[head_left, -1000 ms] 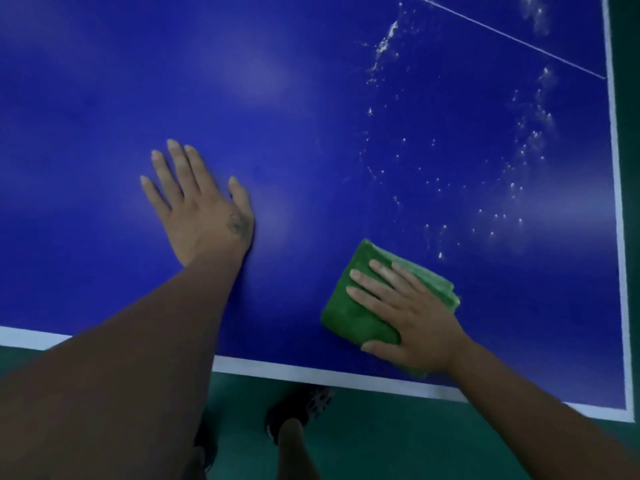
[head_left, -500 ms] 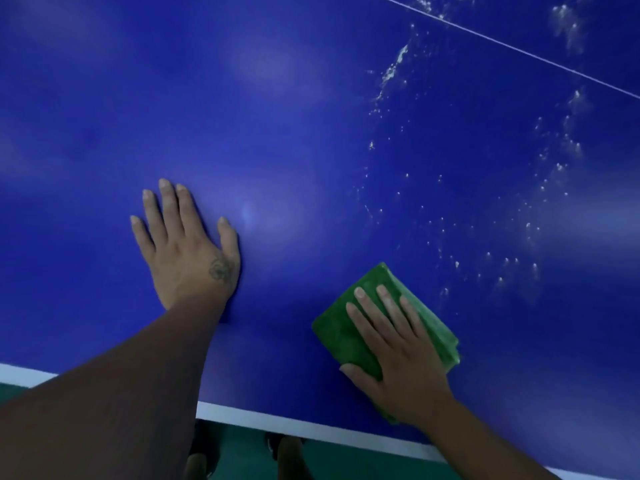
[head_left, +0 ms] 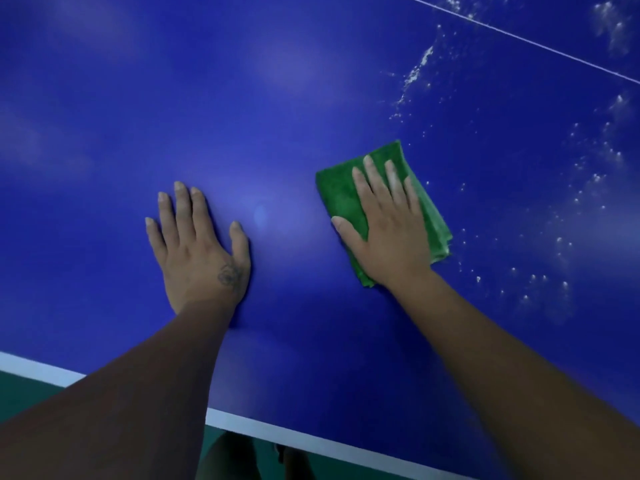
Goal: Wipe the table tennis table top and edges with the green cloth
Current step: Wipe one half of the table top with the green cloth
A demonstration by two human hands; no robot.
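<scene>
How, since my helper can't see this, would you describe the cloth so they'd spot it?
On the blue table tennis table top, look right of centre, beside the scattered white droplets. The folded green cloth lies under the right hand, the only green thing on it.

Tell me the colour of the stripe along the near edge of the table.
White, on the stripe bordering the blue table; the head view shows it.

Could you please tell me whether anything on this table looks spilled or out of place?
Yes: white droplets and a streaky splash speckle the blue table tennis table top, to the right of and beyond the folded green cloth under the flat right hand. They look like unwiped liquid or residue.
</scene>
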